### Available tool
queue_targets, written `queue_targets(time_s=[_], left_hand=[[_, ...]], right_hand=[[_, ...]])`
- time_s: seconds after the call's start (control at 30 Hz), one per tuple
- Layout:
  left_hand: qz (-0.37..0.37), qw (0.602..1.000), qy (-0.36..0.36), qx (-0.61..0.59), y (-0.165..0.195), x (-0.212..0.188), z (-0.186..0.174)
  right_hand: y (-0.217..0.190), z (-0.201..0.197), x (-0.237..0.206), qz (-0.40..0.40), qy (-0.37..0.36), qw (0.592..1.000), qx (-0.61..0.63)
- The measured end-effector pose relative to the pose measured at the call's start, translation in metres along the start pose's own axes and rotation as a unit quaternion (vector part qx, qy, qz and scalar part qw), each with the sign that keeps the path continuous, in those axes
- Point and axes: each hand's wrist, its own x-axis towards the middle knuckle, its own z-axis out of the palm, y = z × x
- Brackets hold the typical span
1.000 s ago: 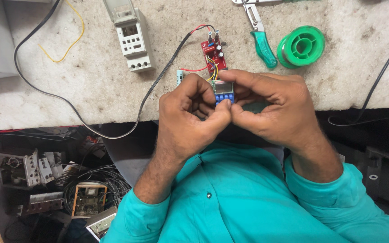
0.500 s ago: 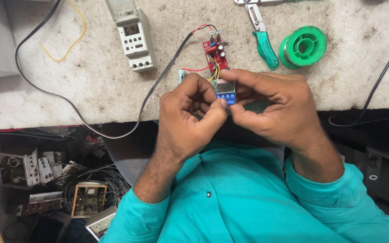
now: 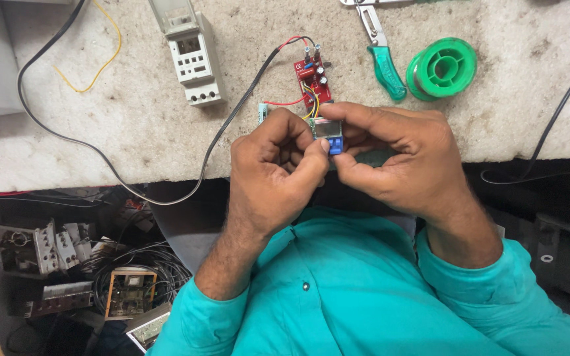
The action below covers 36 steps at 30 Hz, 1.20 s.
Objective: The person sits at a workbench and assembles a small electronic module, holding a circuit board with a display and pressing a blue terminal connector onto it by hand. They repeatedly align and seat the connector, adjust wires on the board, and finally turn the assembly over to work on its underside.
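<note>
— What lies beyond the hands on the rough stone bench?

— A red circuit board just past them, a green-handled tool and a green plastic spool beyond the right hand, and a grey timer with a black cable beyond the left hand.

— And the grip?

— Both hands curl closed, fingertips pinching a small blue module between them.

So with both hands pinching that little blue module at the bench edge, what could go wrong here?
The small blue module is pinched by left hand and right hand, and its thin wires run to the red circuit board; a tug might strain those joints or drag the board. Held over the bench edge, a slip could drop it toward the clutter below.
</note>
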Motion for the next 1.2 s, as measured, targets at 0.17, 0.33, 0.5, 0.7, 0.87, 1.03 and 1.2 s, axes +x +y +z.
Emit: queue_targets(time_s=[0.17, 0.33, 0.5, 0.7, 0.87, 1.03, 1.2], left_hand=[[0.010, 1.000, 0.003, 0.007, 0.0001, 0.0000, 0.0003], [0.014, 0.999, 0.016, 0.028, -0.0012, 0.0006, 0.0020], [0.024, 0.999, 0.023, 0.041, -0.0011, 0.0013, 0.0040], [0.017, 0.998, 0.022, 0.049, -0.0011, 0.0014, 0.0033], [0.017, 0.998, 0.024, 0.053, -0.0020, 0.0016, 0.0031], [0.021, 1.000, -0.006, 0.007, -0.0015, 0.0002, -0.0009], [0.012, 1.000, 0.004, 0.025, -0.0014, -0.0005, -0.0014]], right_hand=[[-0.0004, -0.0003, 0.0000, -0.002, -0.002, 1.000, 0.008], [0.0005, -0.0002, -0.0002, -0.002, -0.001, 1.000, 0.005], [0.0017, 0.0001, -0.0008, -0.005, 0.003, 1.000, -0.008], [0.0013, -0.0006, -0.0014, -0.008, 0.004, 1.000, -0.010], [0.0009, -0.0006, 0.0004, -0.008, 0.001, 1.000, -0.009], [-0.0009, 0.0001, -0.0004, 0.006, 0.003, 1.000, 0.008], [-0.0021, 0.0005, 0.0008, 0.010, -0.002, 1.000, 0.009]])
